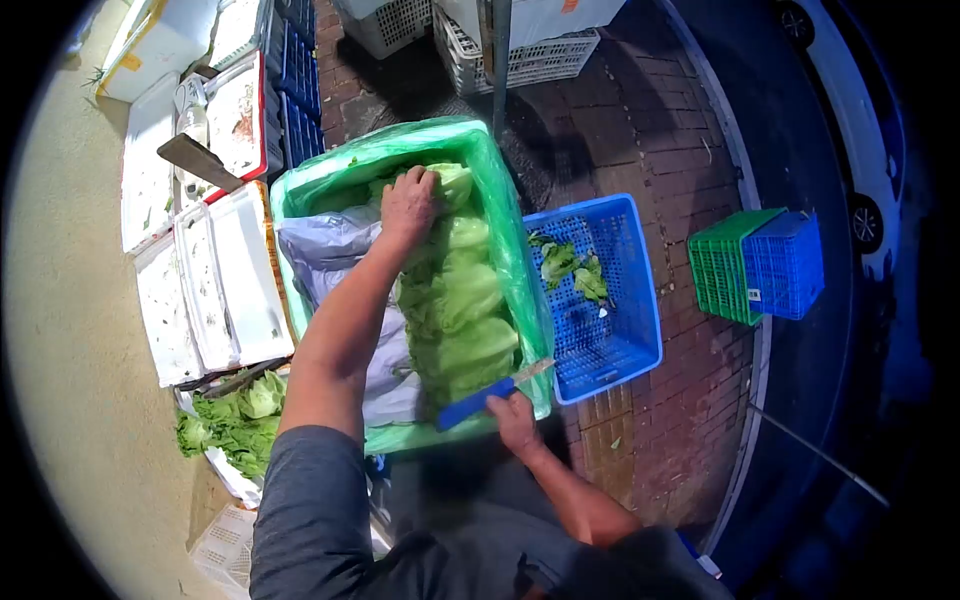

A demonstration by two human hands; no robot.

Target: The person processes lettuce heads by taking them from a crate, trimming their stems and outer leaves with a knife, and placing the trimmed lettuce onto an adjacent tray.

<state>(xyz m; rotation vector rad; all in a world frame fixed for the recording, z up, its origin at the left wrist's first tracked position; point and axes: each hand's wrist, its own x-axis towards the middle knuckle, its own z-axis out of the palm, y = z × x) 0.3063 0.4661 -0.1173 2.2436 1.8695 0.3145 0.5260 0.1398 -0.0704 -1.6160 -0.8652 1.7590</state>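
A foam box (535,300) lined with green plastic film holds a row of pale green lettuce heads (465,290). Beside them, along the box's left part, lies a greyish plastic sheet (335,250). My left hand (408,205) rests on the lettuce near the far end, its fingers curled over the leaves; whether it grips any of them is hidden. Low at the box's right corner, my right hand (515,420) is closed on a knife (478,403) with a blue handle, its short blade pointing to the right over the rim.
A blue crate (648,300) with a few leaves stands right of the box. Farther right are a green crate (715,265) and another blue crate (790,265). White foam trays (250,270) and leafy lettuce (240,420) lie left. A pole (500,70) rises beyond the box.
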